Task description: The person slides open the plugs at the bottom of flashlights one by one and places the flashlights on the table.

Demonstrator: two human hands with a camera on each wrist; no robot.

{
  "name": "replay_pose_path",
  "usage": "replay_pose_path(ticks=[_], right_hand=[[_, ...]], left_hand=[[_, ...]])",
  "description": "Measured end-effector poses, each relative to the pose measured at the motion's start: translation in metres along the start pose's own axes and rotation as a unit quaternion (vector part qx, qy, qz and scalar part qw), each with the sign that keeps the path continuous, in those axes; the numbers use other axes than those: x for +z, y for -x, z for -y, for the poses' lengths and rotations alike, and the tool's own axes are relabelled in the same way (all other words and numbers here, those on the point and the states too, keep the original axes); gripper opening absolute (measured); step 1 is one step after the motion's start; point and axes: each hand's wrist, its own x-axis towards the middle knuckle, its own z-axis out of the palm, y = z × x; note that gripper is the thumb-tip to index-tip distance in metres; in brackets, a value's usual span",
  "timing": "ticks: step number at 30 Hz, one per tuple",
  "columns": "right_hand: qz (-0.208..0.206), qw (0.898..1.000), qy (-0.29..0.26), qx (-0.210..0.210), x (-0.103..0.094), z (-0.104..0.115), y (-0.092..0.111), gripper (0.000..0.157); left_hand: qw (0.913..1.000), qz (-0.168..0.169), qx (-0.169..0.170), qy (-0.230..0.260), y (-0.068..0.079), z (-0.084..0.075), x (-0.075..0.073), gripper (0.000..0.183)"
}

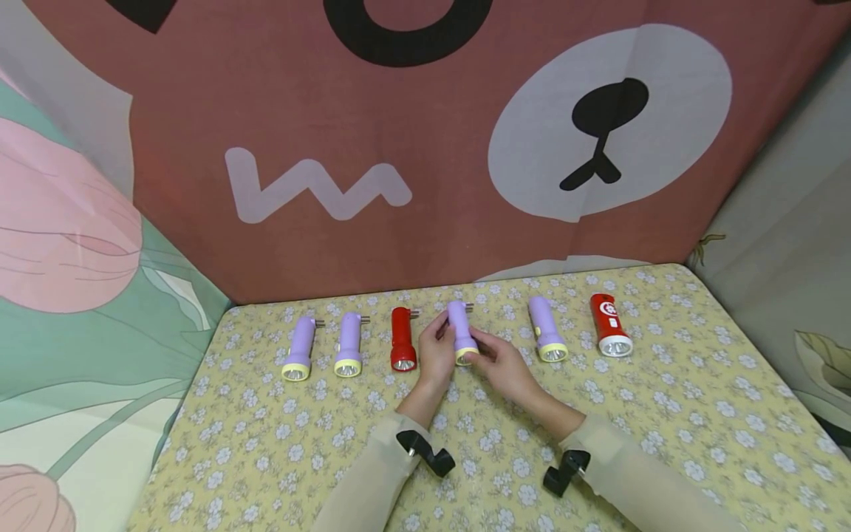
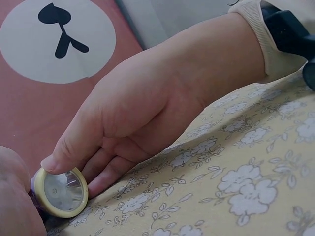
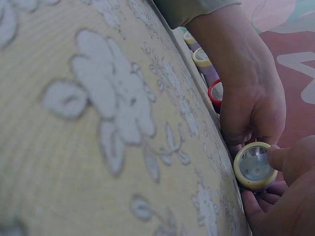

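A purple flashlight [image 1: 459, 325] with a pale yellow rim lies on the flowered cloth between both hands, its plug prongs at the far end. From the left side my left hand [image 1: 435, 353] holds its body, fingers alongside. My right hand [image 1: 508, 369] grips the head end from the right. In the left wrist view, the right thumb sits on the yellow rim [image 2: 41, 199], with the other fingers lower down. The clear lens [image 3: 257, 164] faces the right wrist camera, and the hands hide much of the body.
Left of the hands lie a red flashlight [image 1: 402, 336] and two purple flashlights, one nearer [image 1: 349, 340] and one farther [image 1: 301, 343]. To the right are another purple flashlight [image 1: 545, 325] and a red flashlight with a white rim [image 1: 608, 321]. A printed cloth wall [image 1: 319, 251] stands behind.
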Motion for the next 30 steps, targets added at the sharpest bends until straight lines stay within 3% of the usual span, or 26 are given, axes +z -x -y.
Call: replay_pose_path(ticks=[18, 30], right_hand=[[0.008, 1.000, 0.005, -0.003, -0.0010, -0.0023, -0.0012, 0.057], [0.006, 0.999, -0.008, 0.043, -0.0004, 0.0045, -0.0031, 0.057]], left_hand=[[0.9996, -0.016, -0.011, -0.021, 0.0000, 0.0008, 0.0014, 0.037], [0.9996, -0.013, -0.026, -0.004, -0.0005, -0.0005, 0.0014, 0.038]])
